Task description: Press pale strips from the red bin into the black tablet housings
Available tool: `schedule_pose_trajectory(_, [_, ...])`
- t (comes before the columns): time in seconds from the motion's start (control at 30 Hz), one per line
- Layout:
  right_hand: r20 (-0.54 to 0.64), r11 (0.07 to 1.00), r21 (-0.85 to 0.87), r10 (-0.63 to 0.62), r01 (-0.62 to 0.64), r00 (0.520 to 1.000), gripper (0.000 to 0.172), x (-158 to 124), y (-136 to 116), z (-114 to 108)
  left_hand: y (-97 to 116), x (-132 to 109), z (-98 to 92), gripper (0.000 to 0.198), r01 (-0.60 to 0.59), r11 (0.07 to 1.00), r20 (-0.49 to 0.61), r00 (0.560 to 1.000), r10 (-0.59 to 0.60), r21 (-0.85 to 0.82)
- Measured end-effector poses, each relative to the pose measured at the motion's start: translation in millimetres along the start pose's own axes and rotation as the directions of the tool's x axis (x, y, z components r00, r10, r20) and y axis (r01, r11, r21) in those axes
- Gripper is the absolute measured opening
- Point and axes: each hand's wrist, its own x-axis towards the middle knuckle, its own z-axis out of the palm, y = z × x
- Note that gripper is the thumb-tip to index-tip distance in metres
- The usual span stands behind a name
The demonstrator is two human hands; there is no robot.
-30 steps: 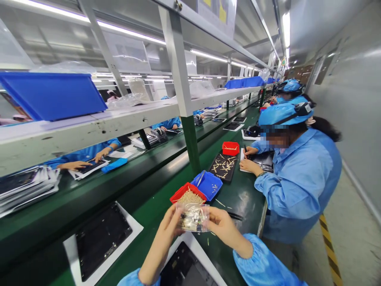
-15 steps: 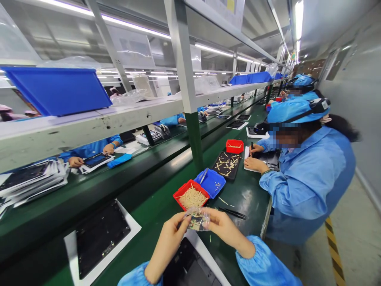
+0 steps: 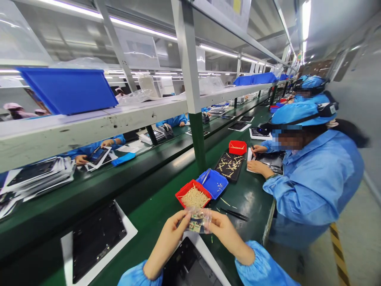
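A small clear plastic bag (image 3: 197,221) with little flat parts in it, too small to name, is stretched between my two hands. My left hand (image 3: 175,230) pinches its left side between thumb and fingers. Its right side is gripped by my right hand (image 3: 224,231). Beneath them lies a black tablet-like panel (image 3: 190,264) on white paper, partly covered by my left forearm. Just beyond the bag stands a red tray (image 3: 190,188) heaped with thin pale strips. A blue tray (image 3: 214,183) holding tweezers (image 3: 204,177) and a few small bits touches it.
Black tweezers (image 3: 235,214) lie right of my hands. Another black panel (image 3: 98,242) on paper is at left. Ahead sit a strip-strewn black tray (image 3: 229,166) and a small red tray (image 3: 237,147). A co-worker (image 3: 312,171) sits at right; a green post (image 3: 197,139) rises ahead.
The view has shifted slightly, so most of the scene sits a little further right. The bag is turned flatter toward me, showing more of its contents. Across the bench, a person has tilted a panel up.
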Motion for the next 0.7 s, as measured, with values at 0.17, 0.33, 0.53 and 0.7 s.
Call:
schedule_pose_trajectory(0.17, [-0.117, 1.000, 0.010, -0.010, 0.011, 0.993, 0.035, -1.0, -4.0, 3.0, -6.2, 1.0, -1.6, 0.039, -0.043, 0.996, 0.092, 0.994, 0.050, -0.076])
schedule_pose_trajectory(0.33, [-0.032, 0.996, 0.086, -0.030, 0.033, 0.999, 0.040, -1.3, -2.7, 2.0, -7.5, 0.1, 0.6, 0.038, -0.078, 0.994, 0.043, 0.996, 0.081, -0.077])
schedule_pose_trajectory(0.53, [-0.031, 0.989, -0.103, -0.114, 0.110, 0.993, 0.028, -2.2, 3.5, 1.4, -10.7, 2.2, 4.8, 0.032, -0.075, 0.997, -0.032, 0.997, 0.074, -0.030])
schedule_pose_trajectory(0.7, [-0.037, 0.962, -0.197, -0.199, 0.188, 0.979, 0.024, -4.5, 2.8, 3.1, -14.2, 2.2, 8.2, 0.033, -0.065, 0.997, -0.053, 0.997, 0.062, -0.044])
